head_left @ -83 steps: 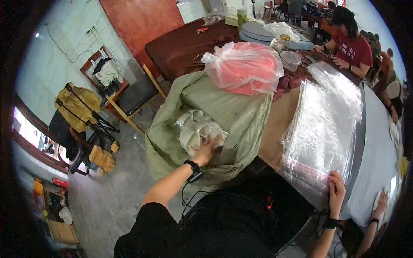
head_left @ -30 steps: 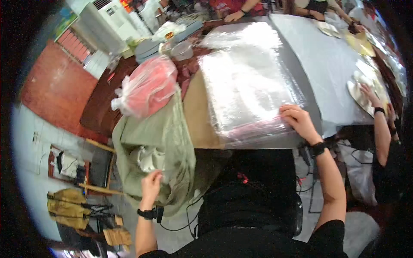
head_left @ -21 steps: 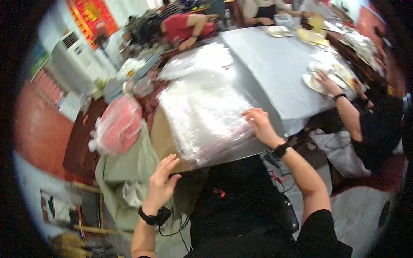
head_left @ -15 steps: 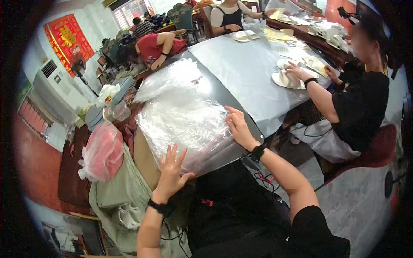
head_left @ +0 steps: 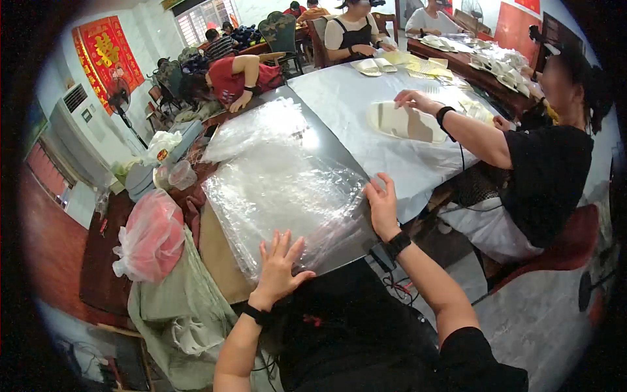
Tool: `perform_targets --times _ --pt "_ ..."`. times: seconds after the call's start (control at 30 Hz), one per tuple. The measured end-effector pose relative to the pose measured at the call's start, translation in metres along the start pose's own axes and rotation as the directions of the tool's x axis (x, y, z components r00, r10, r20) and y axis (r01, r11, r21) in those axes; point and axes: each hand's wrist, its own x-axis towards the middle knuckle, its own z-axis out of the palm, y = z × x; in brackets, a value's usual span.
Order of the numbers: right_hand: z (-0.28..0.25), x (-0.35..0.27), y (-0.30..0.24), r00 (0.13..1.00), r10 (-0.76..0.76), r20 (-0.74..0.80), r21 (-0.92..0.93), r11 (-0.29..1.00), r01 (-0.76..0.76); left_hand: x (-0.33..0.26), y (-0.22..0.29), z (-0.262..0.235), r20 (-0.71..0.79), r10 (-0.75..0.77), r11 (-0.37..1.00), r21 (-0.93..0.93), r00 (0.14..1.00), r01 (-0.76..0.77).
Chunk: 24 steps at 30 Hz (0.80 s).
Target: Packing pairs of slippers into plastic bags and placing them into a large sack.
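Observation:
A stack of clear plastic bags point(head_left: 271, 186) lies on the dark tabletop in front of me, its film creased and shiny. My left hand point(head_left: 279, 273) rests open with spread fingers on the near edge of the stack. At the right edge of the bags is my right hand point(head_left: 384, 208), its fingers stretched out and its thumb side against the film's corner. No grip on the film shows there. Behind the stack lies a second pile of clear plastic bags point(head_left: 261, 127).
To the left sit a red bundle in white plastic point(head_left: 153, 235) and a pale green cloth point(head_left: 183, 307). At right a co-worker's hand point(head_left: 418, 101) is over a cream sole-shaped piece point(head_left: 392, 124) on a pale sheet point(head_left: 339, 98). More people work around the tables.
My right hand has moved right and slightly nearer, and the bags' right corner reaches farther out. My left hand now lies flatter on the near edge. The co-worker's hand has moved left.

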Motion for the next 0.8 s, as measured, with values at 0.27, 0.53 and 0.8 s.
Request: perform_targets --times 0.27,0.53,0.8 --pt "0.003 -0.042 -0.037 0.974 0.146 -0.175 0.223 0.969 -0.105 -0.008 0.001 0.005 -0.039 -0.006 1.0 -0.003 0.999 0.006" --pt "0.024 -0.061 -0.05 0.869 0.483 0.108 0.182 0.85 -0.495 -0.009 0.003 0.004 -0.067 -0.01 1.0 -0.012 0.998 0.009" --pt "0.047 -0.052 -0.05 0.767 0.625 0.146 0.139 0.755 -0.641 -0.009 0.004 0.002 -0.099 -0.015 0.997 -0.077 0.995 0.008"
